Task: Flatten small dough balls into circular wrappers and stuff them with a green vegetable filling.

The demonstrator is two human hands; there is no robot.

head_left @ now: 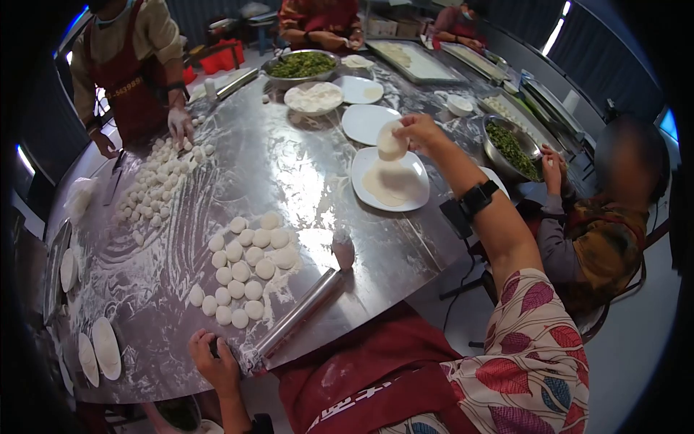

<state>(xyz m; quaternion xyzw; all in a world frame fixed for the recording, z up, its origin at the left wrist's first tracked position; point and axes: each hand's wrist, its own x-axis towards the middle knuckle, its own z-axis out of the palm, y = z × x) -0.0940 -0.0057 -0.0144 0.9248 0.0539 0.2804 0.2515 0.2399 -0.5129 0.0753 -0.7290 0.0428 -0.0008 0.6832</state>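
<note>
White characters cross the red apron (pixel 361 354) on my body, between my two hands and slanted too far to read, while yellowish digits, 5439 among them, mark the co-worker's apron (pixel 124 92) far beyond my left hand. My right arm stretches forward with a black watch (pixel 478 197) on its wrist, below it a cream sleeve (pixel 531 340) printed with red, purple and blue leaves. The right hand (pixel 421 134) pinches a thin, round, pale dough wrapper (pixel 391 142) by its edge, thumb against fingers, letting it hang upright. Just below that hand, a glossy, square-cornered white plate (pixel 417 192) bears another flat wrapper (pixel 389 182). My left hand (pixel 215 362) sits low at the near edge of the steel table (pixel 293 177), fingers curled; I cannot tell whether anything is inside them, as the gap is dark. Just to its right, a smooth metal rolling pin (pixel 300 311) lies aslant, and ahead of it soft, rounded dough discs (pixel 236 251) lie clustered in streaky, powdery flour (pixel 277 287).
</note>
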